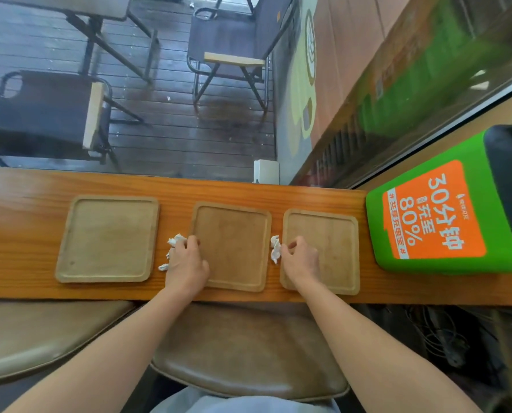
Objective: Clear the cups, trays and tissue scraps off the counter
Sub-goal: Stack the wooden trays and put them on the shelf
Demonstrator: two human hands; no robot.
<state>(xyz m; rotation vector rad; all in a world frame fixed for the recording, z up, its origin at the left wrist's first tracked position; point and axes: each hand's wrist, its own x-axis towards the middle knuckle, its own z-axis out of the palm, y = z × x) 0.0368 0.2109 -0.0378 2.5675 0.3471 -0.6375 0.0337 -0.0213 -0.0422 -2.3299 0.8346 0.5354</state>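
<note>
Both hands are curled: the left hand (186, 263) pinches scraps (175, 241) at its eleven o'clock, the right hand (301, 259) grips a wad (275, 248) at nine (trays untouched).

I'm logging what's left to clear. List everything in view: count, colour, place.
wooden trays: 3, light brown, empty, in a row on the counter
tissue scraps: 2 clusters, white, in the gaps between the trays
counter: 1, orange-brown wood
green box: 1, green with orange label, counter's right end
folding chairs: 2, dark, on the deck beyond
stool seats: 2, brown, below the counter
left hand: at the left tissue cluster
right hand: pinching the right tissue scrap
</note>
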